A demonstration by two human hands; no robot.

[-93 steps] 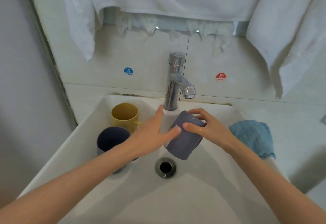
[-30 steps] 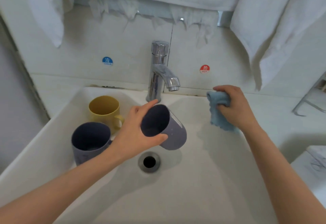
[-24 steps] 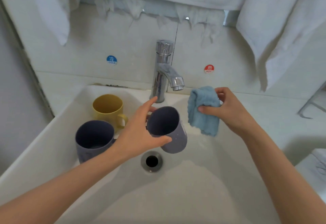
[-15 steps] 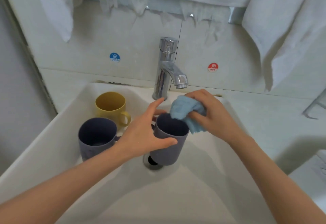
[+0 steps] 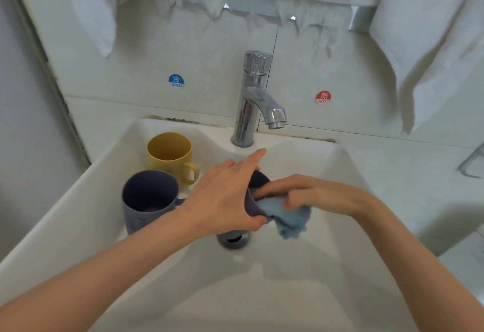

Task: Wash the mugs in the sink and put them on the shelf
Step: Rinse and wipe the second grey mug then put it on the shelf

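In the sink (image 5: 262, 292), a yellow mug (image 5: 169, 152) and a standing dark mug (image 5: 149, 198) sit upright at the back left, just beside your left wrist. The faucet (image 5: 252, 98) rises behind them, under white towels (image 5: 432, 43). Your left hand (image 5: 225, 198) grips the held mug (image 5: 251, 202), tilted above the drain (image 5: 233, 240). Your right hand (image 5: 314, 195) pinches a blue cloth (image 5: 288, 219) in curled fingers, pushing it into that mug's mouth.

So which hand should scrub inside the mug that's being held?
Right. The right hand pinches the blue cloth right at the grey mug's mouth, while the left hand has its grip round that mug, steadying it.
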